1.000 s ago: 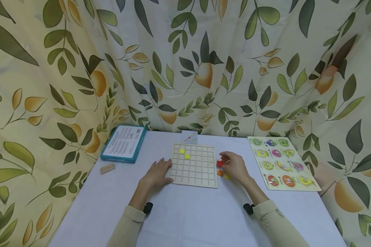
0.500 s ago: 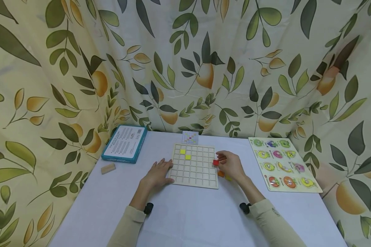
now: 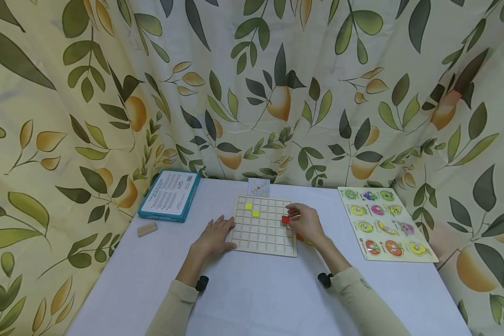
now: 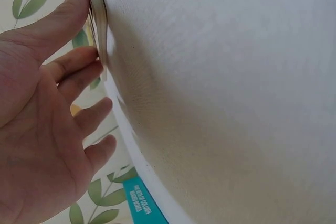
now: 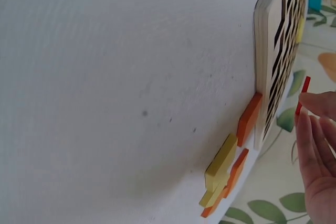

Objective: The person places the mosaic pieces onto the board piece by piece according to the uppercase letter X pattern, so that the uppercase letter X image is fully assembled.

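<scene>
Right hand pinches a red tile at its fingertips, above the grid board. Left hand, fingers extended, presses the board's left edge. Teal box print unreadable.

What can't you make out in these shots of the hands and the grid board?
- Loose tiles, head view: mostly hidden behind the right hand; their count is unclear.
- Red tile, right wrist view: seen edge-on, so which cell of the grid board it hangs over is unclear.
- Pattern card, head view: too small to read.
- Left hand, left wrist view: cut off by the frame edge.
</scene>
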A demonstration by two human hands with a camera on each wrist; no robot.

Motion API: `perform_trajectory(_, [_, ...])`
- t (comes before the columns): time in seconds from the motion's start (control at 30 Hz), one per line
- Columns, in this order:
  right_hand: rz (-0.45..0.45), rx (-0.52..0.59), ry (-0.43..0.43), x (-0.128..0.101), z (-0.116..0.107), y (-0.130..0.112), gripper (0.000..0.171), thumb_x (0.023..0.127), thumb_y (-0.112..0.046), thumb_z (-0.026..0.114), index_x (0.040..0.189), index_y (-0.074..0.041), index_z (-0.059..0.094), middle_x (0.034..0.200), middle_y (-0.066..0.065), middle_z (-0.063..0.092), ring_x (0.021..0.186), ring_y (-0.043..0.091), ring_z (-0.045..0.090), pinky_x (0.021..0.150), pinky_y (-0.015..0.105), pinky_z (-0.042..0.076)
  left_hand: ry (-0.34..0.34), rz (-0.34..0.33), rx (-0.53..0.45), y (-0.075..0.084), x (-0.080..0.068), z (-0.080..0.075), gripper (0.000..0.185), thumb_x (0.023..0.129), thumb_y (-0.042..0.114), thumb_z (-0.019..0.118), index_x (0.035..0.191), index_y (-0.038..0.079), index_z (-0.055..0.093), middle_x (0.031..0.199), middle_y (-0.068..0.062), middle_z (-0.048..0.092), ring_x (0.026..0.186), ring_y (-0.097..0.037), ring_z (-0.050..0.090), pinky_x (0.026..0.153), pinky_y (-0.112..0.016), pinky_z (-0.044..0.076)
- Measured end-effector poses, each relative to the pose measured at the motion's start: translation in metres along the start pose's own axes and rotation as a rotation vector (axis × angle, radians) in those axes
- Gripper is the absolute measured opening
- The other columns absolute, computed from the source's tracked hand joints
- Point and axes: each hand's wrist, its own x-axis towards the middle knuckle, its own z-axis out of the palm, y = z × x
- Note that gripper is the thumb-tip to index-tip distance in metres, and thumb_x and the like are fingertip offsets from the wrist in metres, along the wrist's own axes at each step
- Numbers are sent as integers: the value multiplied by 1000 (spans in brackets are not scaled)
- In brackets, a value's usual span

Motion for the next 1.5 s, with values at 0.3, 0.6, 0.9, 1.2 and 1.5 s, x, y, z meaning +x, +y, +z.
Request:
perform_trajectory(0.3, [-16,27,-9,5,10,-5,47,80,11,72,126,4,69,106,15,72,96,27,73,85,38,64,4,4,7,1,0,-1,82,89,39,83,156,12,46,165,-12,41,159,-33,20,130,-54,13])
perform_trajectory(0.6, [-45,44,-23,10,18,-11,46,80,12,75,125,5,69,105,17,73,94,29,74,85,40,64,3,11,-4,1,-1,-2,84,89,39,83,158,11,44,165,-12,40,159,-33,20,130,-54,12])
perform_trajectory(0.9, [19,3,-45,13,27,-17,47,81,9,78,126,0,70,106,12,73,95,25,73,87,39,64,-7,9,-2,1,0,-3,84,90,39,82,159,12,42,166,-11,39,160,-31,19,131,-53,10])
perform_trajectory(1.2, [-24,1,-41,16,35,-21,47,80,10,78,125,1,71,104,12,73,93,25,73,86,39,64,-6,12,-14,2,-2,-3,83,90,38,82,158,11,43,166,-11,40,160,-32,19,131,-54,10])
perform_trajectory(1.5, [3,24,-75,19,45,-21,48,80,7,83,126,0,71,105,11,73,93,23,71,88,39,64,-4,9,-8,1,-3,-1,82,90,39,82,158,12,44,166,-10,39,160,-32,19,130,-54,11])
